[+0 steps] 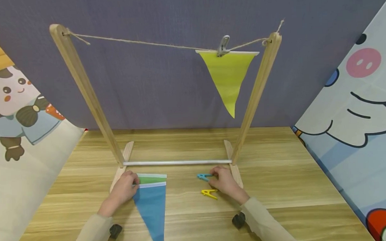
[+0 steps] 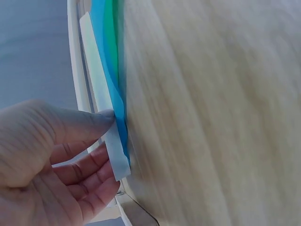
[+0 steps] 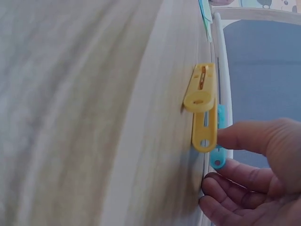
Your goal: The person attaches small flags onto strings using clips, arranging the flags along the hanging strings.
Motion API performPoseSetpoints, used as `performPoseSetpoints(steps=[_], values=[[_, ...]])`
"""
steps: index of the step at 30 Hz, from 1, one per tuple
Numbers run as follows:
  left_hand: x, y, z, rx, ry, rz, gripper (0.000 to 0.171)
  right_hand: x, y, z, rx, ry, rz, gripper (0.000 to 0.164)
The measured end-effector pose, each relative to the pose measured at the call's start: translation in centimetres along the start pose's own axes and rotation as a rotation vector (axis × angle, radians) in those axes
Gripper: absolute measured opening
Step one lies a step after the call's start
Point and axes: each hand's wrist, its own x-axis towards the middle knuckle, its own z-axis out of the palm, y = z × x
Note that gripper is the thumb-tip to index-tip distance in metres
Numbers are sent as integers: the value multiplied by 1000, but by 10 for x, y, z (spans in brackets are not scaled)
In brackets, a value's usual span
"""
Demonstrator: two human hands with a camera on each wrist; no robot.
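Observation:
My left hand (image 1: 122,186) pinches the left end of the white top band of a blue pennant (image 1: 152,207), thumb on one face and fingers behind, as the left wrist view shows. Just beyond it, largely covered by the blue one, lies a green pennant (image 1: 152,179). Over on the right, my right hand (image 1: 226,183) has thumb and fingertips around the handle ends of a light blue clothespin (image 1: 202,176). Nearer to me lies a yellow clothespin (image 1: 209,193); in the right wrist view it (image 3: 204,108) stands in front of the blue one and hides part of it.
A wooden frame with left post (image 1: 86,92) and right post (image 1: 257,97) carries a string (image 1: 129,41). From the string hangs a yellow pennant (image 1: 228,73), held by a grey clip (image 1: 223,46). A white crossbar (image 1: 178,163) joins the feet low over the wooden table (image 1: 279,216).

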Motion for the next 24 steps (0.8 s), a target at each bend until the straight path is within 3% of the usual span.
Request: performPoseSetpoints(steps=[13, 19, 24], values=[[-1, -2, -3, 54, 20, 104, 23, -1, 0, -4, 58, 54, -36, 21], [-3, -6, -4, -24, -15, 115, 25, -1, -3, -8, 106, 80, -60, 22], [-2, -9, -7, -147, -61, 114, 22, -2, -7, -15, 133, 113, -94, 21]])
